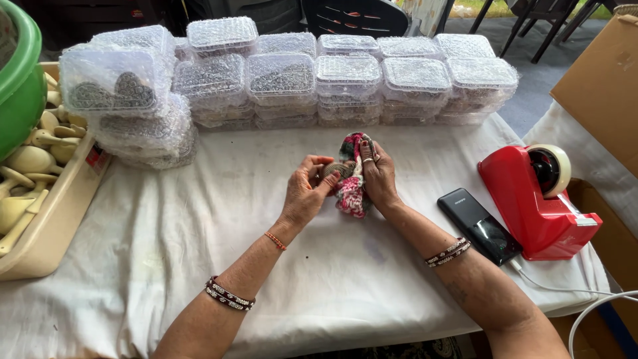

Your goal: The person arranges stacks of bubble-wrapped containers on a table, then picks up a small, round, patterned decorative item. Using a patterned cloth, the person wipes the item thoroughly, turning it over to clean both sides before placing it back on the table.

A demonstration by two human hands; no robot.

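Hidden and cropped areas, head view.
The small grey object (pixel 337 170) is mostly covered by the left hand (pixel 307 189) and patterned cloth (pixel 352 179); the green tub (pixel 16 73) and cardboard box (pixel 601 80) are cut off by frame edges.

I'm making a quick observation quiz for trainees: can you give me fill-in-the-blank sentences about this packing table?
1. Both hands, left hand and right hand, hold a pink, white and green ____.
2. The tape dispenser is coloured ____.
3. The black phone lies just ____ of the dispenser in the picture.
4. The stacked clear containers are wrapped in ____.

Missing words: cloth; red; left; bubble wrap
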